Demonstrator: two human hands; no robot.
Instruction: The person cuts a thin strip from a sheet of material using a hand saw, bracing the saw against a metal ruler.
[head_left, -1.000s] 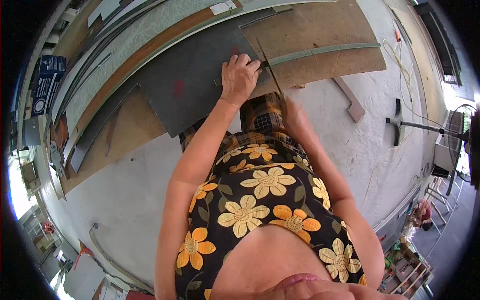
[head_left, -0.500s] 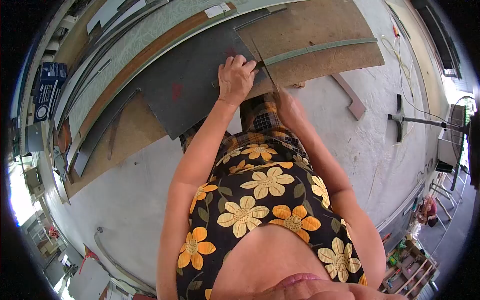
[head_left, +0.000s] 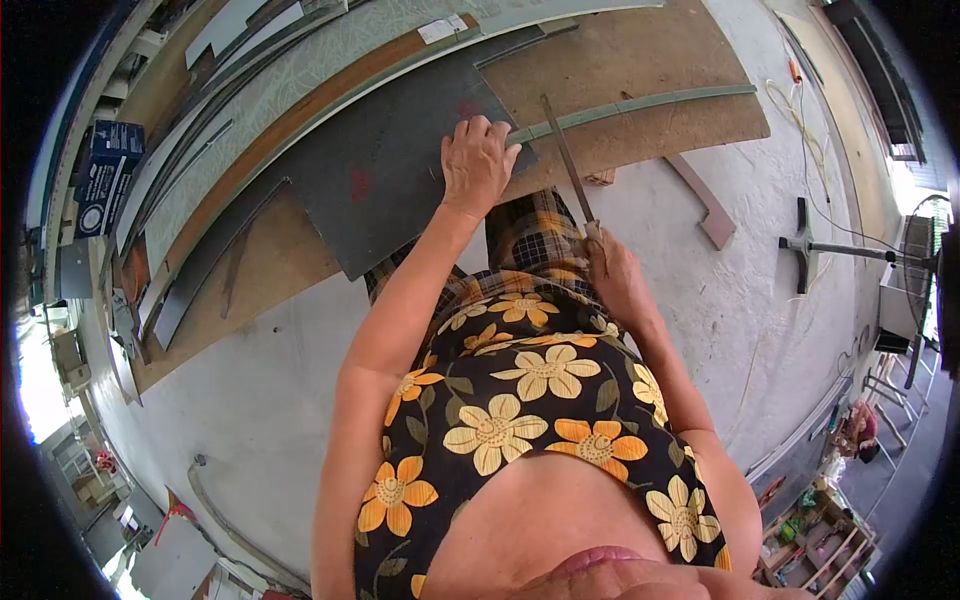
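My left hand (head_left: 476, 168) presses on the right part of a dark grey sheet (head_left: 385, 165), its fingers curled at the end of a thin green strip (head_left: 640, 102). That strip runs to the right across a brown board (head_left: 690, 50). In my right hand (head_left: 615, 272) is the handle of a long narrow blade tool (head_left: 568, 160), which points up and away from me and passes over the strip and board. Faint red marks show on the grey sheet.
Long strips and boards (head_left: 300, 95) lie along the upper left, near a blue box (head_left: 108, 178). A notched strip (head_left: 705, 205) and a metal stand (head_left: 800, 243) are on the right. Another person (head_left: 858, 430) is far off at the right, by a crate (head_left: 820, 545).
My right hand has moved right and toward me with the blade tool, which now lies away from the grey sheet's edge. My left hand stays on the sheet.
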